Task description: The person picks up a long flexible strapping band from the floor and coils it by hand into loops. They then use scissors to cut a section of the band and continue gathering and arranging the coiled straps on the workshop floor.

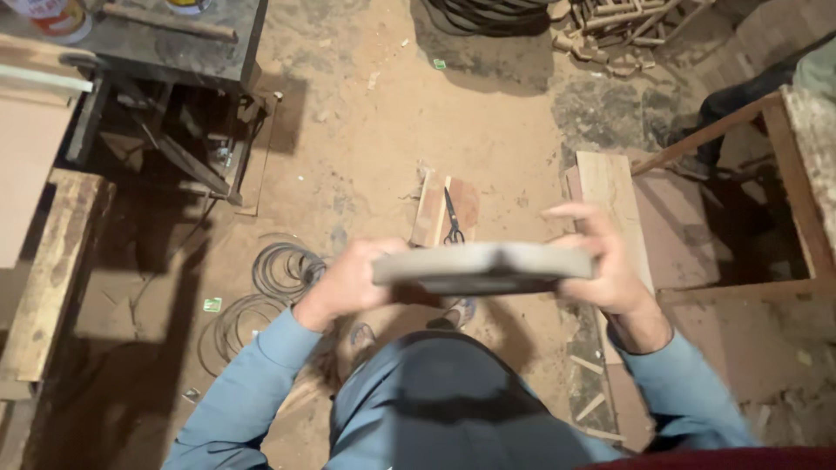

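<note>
I hold a flat grey slab (pixel 483 265), seen edge-on and blurred, level in front of my body. My left hand (pixel 353 283) grips its left end, fingers curled around the edge. My right hand (pixel 605 261) grips its right end, thumb and fingers spread over the top. Both arms wear light blue sleeves. Below the slab, on the sandy floor, lie a pair of black scissors (pixel 453 222) on short wooden offcuts (pixel 431 209).
A dark metal workbench (pixel 178 52) stands at upper left, with wooden boards (pixel 52 270) along the left edge. Coiled wire (pixel 279 274) lies on the floor at my left. Planks (pixel 614 196) and a wooden frame (pixel 792 174) are at right. Wood scraps (pixel 610 35) are at the far top.
</note>
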